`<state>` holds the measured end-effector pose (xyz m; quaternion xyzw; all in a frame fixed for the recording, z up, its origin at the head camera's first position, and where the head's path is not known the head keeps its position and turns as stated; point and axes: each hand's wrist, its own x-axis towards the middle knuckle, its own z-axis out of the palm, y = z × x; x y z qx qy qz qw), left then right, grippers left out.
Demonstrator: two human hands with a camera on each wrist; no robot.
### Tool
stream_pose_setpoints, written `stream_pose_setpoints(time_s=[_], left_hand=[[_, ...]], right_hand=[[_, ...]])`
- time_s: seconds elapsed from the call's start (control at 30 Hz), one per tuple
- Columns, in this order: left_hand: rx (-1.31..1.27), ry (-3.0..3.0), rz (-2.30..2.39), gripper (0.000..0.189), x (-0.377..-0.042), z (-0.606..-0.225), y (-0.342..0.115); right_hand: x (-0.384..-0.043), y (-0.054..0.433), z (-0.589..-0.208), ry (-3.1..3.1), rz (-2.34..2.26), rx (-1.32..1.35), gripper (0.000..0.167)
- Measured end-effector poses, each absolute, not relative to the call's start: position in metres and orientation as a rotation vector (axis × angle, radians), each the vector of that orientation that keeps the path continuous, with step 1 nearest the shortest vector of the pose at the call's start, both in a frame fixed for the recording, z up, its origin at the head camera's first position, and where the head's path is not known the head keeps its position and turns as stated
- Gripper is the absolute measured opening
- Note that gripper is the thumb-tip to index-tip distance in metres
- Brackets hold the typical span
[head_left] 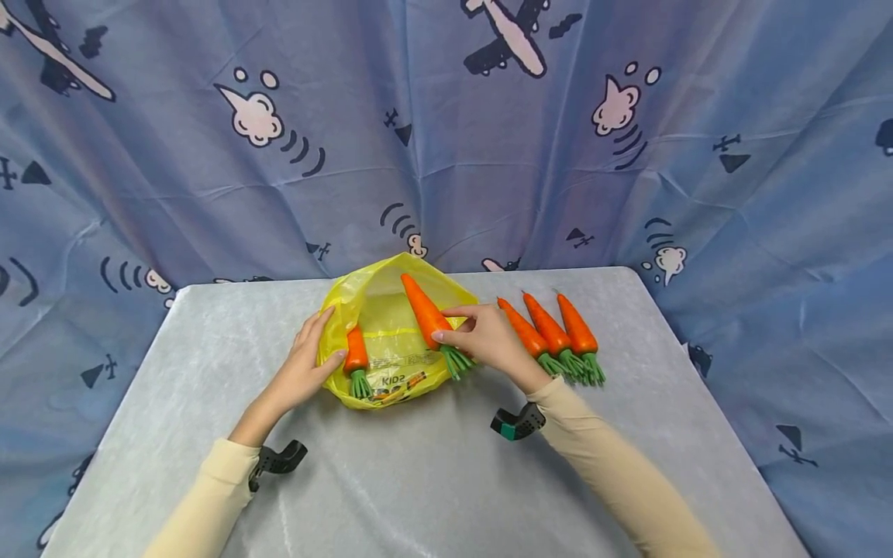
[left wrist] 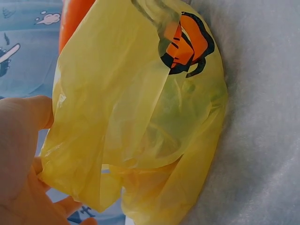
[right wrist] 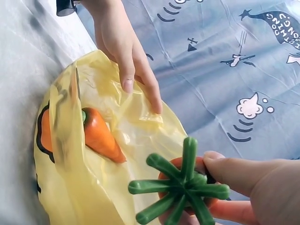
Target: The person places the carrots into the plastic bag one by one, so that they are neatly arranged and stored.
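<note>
A yellow plastic bag (head_left: 391, 310) lies on the table with its mouth spread wide. At its left rim, my left hand (head_left: 303, 356) grips the film between thumb and fingers; the left wrist view shows the bag's outer side (left wrist: 126, 103) beside the thumb. One orange carrot with a cut green top (head_left: 356, 353) rests inside the bag, near that hand. My right hand (head_left: 484, 333) pinches another carrot (head_left: 424, 310) over the bag's opening, tip pointing away and up. Its green stems (right wrist: 183, 187) face the right wrist camera.
To the right of the bag, three more carrots (head_left: 575, 325) lie side by side on the white-covered table (head_left: 418, 480), stems toward the person. A blue curtain (head_left: 446, 139) with printed planes hangs behind the table's far edge.
</note>
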<state>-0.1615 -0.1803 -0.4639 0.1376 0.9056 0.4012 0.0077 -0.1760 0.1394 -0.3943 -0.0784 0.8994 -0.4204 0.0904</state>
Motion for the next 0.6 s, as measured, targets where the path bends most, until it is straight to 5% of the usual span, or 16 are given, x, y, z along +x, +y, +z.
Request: stream_pose_setpoints(time_s=[0.6], left_hand=[[0.46, 2.839, 1.268, 0.078, -0.162, -0.465, -0.179]], right_hand=[[-0.196, 0.099, -0.409, 2.601, -1.18, -0.189, 0.053]])
